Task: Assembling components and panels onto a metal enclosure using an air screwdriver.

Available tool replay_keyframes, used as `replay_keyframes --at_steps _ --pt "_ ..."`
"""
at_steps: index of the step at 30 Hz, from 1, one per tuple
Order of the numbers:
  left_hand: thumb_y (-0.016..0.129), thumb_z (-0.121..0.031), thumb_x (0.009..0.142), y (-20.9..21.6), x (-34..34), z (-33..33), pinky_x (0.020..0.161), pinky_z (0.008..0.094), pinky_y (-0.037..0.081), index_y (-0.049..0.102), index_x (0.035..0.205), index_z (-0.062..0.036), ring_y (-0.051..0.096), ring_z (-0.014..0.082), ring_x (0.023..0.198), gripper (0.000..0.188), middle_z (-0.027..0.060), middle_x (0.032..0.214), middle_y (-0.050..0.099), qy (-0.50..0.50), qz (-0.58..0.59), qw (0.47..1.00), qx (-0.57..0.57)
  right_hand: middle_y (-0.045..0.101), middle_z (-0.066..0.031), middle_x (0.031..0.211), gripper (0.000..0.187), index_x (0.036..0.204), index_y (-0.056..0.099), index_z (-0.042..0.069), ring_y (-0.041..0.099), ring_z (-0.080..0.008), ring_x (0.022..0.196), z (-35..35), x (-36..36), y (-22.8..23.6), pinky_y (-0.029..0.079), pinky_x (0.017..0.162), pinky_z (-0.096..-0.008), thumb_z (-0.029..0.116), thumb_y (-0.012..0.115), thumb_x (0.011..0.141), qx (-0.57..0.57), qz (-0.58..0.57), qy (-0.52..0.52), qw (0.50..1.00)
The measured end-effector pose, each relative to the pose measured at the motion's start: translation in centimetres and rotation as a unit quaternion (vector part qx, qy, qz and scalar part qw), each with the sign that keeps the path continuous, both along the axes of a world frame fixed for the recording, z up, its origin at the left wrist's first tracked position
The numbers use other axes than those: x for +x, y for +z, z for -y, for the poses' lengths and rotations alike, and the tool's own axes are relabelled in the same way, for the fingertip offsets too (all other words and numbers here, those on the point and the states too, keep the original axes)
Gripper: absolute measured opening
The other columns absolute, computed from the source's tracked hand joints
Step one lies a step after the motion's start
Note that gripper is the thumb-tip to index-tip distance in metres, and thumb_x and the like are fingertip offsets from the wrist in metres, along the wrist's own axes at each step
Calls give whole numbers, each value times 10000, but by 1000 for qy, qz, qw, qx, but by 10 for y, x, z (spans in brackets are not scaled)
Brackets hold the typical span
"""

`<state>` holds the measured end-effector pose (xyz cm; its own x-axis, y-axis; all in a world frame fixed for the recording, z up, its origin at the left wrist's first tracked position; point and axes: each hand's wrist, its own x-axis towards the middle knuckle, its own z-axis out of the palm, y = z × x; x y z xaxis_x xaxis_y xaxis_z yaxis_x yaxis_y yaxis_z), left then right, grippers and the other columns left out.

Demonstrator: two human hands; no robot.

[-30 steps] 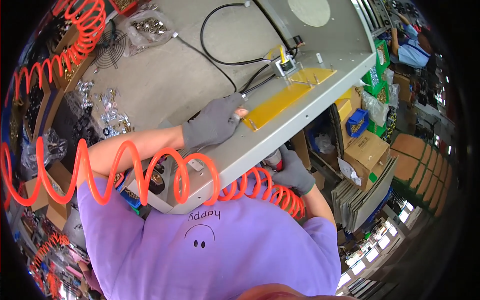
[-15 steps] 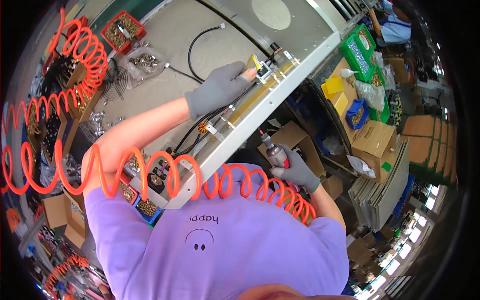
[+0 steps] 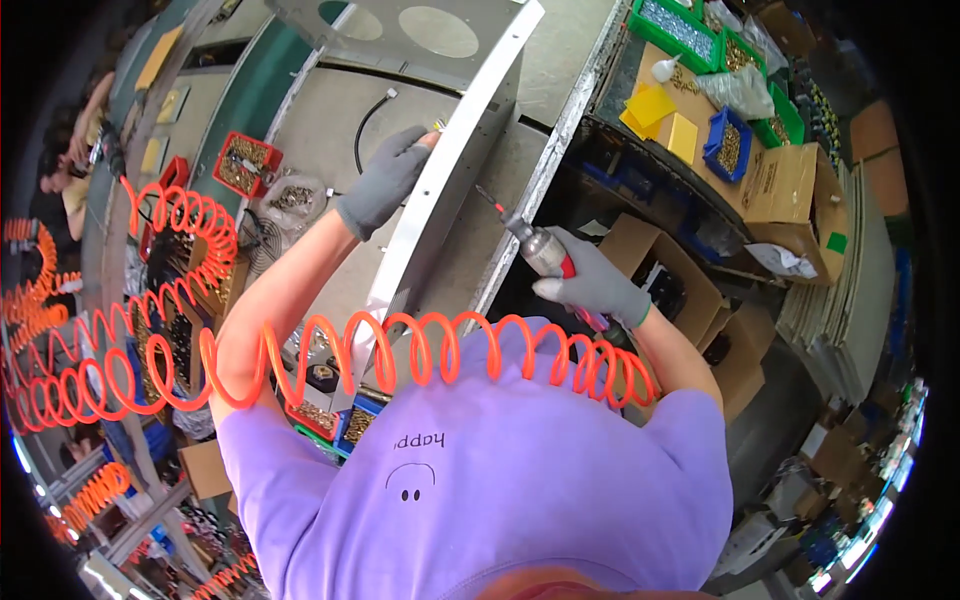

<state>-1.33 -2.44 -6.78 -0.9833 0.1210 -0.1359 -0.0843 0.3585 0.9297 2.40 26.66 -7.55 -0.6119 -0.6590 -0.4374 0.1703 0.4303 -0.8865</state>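
My right hand, in a grey glove, is wrapped round a silver and red air screwdriver. Its thin bit points up and left toward a tilted grey sheet-metal housing, still apart from it. On the housing's inner side is my left hand, gloved in grey with a bare fingertip, its fingers bent in at the wall. What they grip is mostly hidden by the wall; only a small yellowish bit shows at the fingertip. An orange coiled air hose stretches across in front of my chest.
A red bin of screws and a plastic bag of hardware lie beyond my left arm. At right, a bench holds green bins, a blue bin and a cardboard box. Another person works at the far left.
The housing has tipped up, so its outer wall now hides the brackets and wiring inside. My left hand went with it. My right hand has raised the screwdriver; the view has turned too.
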Motion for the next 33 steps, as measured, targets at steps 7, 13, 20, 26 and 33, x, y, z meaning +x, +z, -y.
replay_keyframes --at_steps 7,13,20,26,33 --pt "456 -255 942 4 1 2 635 233 426 543 988 16 497 67 732 288 24 809 554 23 50 998 24 578 -90 790 494 1076 487 18 572 -167 664 8 -21 -4 482 640 -300 288 673 706 -65 -11 -3 998" --pt "460 -137 922 7 4 39 693 267 477 452 1144 47 548 150 791 288 69 939 545 161 225 899 340 511 -50 618 450 1037 485 26 503 -98 448 -11 -23 -1 424 386 -221 298 637 713 -190 271 -2 944" --pt "422 9 905 77 44 2 654 209 488 414 1178 41 552 128 796 275 92 977 533 253 175 879 364 496 -45 544 371 1020 475 45 480 -113 366 -23 -17 6 410 331 -224 269 586 745 -232 426 10 874" --pt "505 -90 902 98 92 -51 533 214 445 475 1078 37 527 111 603 220 68 834 548 158 171 893 385 471 15 684 412 1049 474 37 451 -59 501 -27 -7 24 370 449 -193 233 610 714 -226 410 32 883" --pt "519 -71 885 30 126 -92 556 219 414 484 1084 13 487 106 659 219 53 844 525 216 199 801 522 451 20 768 540 1182 437 25 425 -44 625 -29 -1 31 351 539 -189 163 641 702 -198 358 54 911"
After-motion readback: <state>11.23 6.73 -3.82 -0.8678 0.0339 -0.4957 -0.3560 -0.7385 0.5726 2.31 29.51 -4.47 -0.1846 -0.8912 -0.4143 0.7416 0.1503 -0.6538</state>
